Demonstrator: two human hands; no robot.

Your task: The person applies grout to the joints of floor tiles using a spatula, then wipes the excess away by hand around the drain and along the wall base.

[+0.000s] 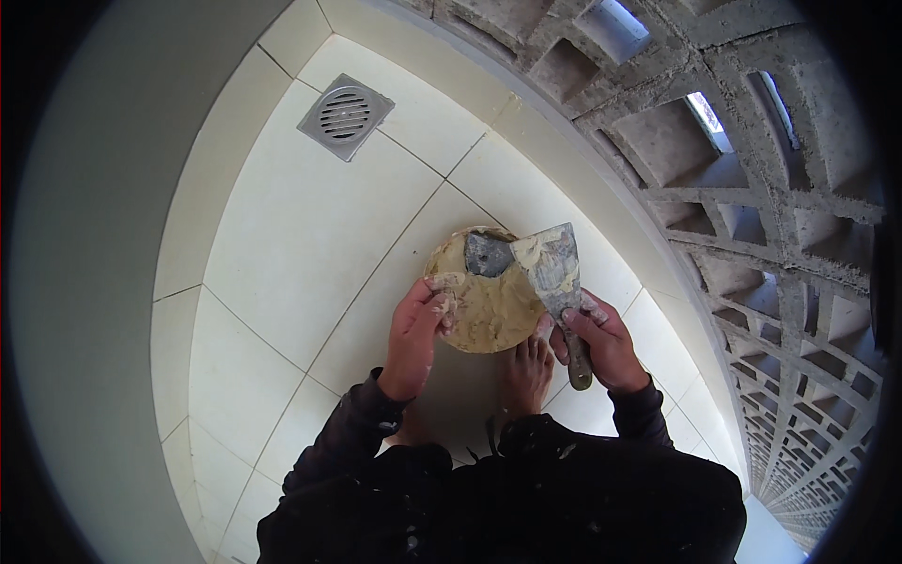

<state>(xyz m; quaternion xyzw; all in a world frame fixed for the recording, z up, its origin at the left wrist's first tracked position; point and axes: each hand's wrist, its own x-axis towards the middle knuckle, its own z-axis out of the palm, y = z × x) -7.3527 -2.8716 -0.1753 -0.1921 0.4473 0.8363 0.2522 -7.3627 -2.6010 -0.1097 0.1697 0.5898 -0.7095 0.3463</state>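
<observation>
My left hand (416,338) grips the left rim of a round, shallow container (493,320) filled with beige paste, its fingertips smeared with the paste. My right hand (606,343) holds a wide metal scraper (545,263) by its handle; the blade, coated in beige and grey, points away from me over the container's right side. A dark grey, squarish patch or piece (487,254) lies in the paste beside the blade; I cannot tell which it is. My bare foot (526,376) shows below the container.
White floor tiles (272,216) have a square metal drain (345,115) at the upper left. A pale tiled skirting (183,348) runs along the grey wall (85,282) at left. A concrete lattice wall (676,150) with square openings curves along the right side.
</observation>
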